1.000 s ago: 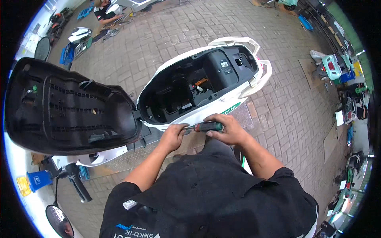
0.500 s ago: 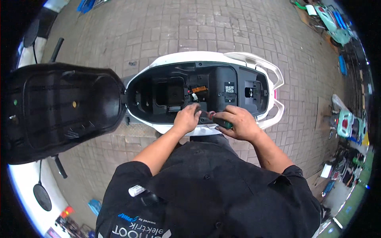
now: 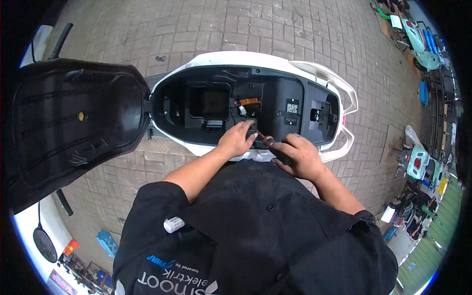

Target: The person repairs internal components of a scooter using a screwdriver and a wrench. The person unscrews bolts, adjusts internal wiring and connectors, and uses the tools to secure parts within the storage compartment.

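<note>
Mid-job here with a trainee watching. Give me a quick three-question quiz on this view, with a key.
1. Which grip is on the screwdriver's handle?
2. True or false: the seat is shut over the bin.
3. In the picture, the orange part lies (a) left or (b) right of the code sticker?

Key: 1. The right grip. 2. False; it is open. 3. (a).

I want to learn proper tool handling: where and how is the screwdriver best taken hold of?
Probably best by its thick handle, from the near right side, as the right hand does: the handle lies toward that side, while the thin shaft slants away, toward the left hand.
</note>
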Demonstrator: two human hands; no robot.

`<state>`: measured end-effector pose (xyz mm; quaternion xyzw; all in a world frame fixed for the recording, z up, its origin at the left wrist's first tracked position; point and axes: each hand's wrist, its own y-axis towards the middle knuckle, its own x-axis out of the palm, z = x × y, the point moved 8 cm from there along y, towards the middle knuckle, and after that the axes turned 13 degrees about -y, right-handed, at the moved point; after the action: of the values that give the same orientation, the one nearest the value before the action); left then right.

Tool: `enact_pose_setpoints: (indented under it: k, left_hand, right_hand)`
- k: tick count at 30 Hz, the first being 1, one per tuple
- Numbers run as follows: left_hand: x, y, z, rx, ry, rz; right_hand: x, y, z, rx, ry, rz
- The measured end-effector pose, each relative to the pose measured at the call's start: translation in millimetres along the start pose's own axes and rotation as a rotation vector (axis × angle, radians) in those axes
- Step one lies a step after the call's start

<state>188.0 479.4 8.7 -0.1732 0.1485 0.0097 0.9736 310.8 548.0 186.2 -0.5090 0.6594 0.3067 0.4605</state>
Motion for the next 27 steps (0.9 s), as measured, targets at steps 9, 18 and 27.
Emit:
enact_pose_setpoints:
  k: [9, 18, 27]
  left_hand:
    - [1.2, 2.4, -13.7, 0.046, 0.051, 0.039]
    - [-0.2, 2.6, -13.7, 0.067, 0.021, 0.044]
    - [-2.1, 1.2, -15.2, 0.073, 0.030, 0.086]
  right_hand:
    - [5.0, 11.1, -7.1, 0.026, -0.007, 0.005]
    - [-0.4, 15.4, -10.2, 0.021, -0.010, 0.038]
    - [-0.9, 16.6, -6.1, 0.012, -0.011, 0.037]
